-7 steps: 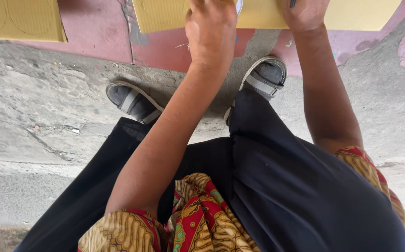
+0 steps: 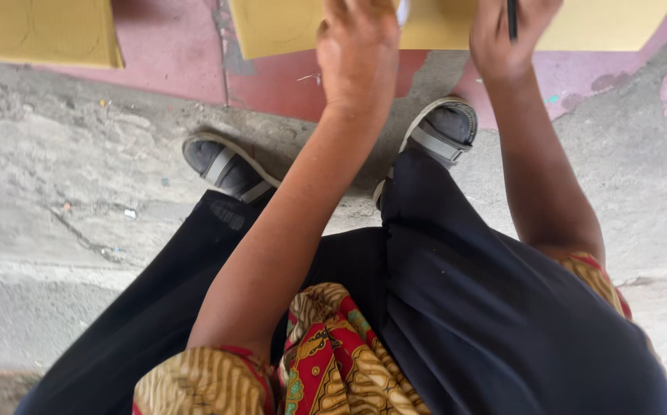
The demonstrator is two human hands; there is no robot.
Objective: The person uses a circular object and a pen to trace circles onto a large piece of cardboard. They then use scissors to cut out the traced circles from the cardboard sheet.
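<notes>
- Work status: I see both hands at the top edge of the view, over a yellow sheet [image 2: 456, 27] that lies flat on the floor [image 2: 57, 177], across the line where bare grey concrete meets a painted pink-red strip [image 2: 172, 46].
- Left hand [image 2: 358, 50]: it rests palm down on the yellow sheet near its lower edge, fingers together and curled forward. I judge that it is pinning the sheet in place.
- Right hand [image 2: 508, 37]: it is closed around a thin dark stick-shaped tool [image 2: 512, 19], likely a pen or marker, held upright above the same sheet.
- Progress: the visible part of the sheet carries no mark or cut that I can make out, so I judge the marking work to be at an early stage or under way out of view. I cannot confirm any completed portion.
- A second yellow sheet [image 2: 38, 31] lies at the far left corner of the view, well apart from both hands.
- Hidden or cut off: the fingertips, the tool tip and most of the sheet lie beyond the top edge.
- A small pale object [image 2: 402, 11] beside the left hand is too cropped to identify.
- Dark trousers [image 2: 502, 307] and two sandalled feet [image 2: 441, 131] fill the lower centre of the view.
</notes>
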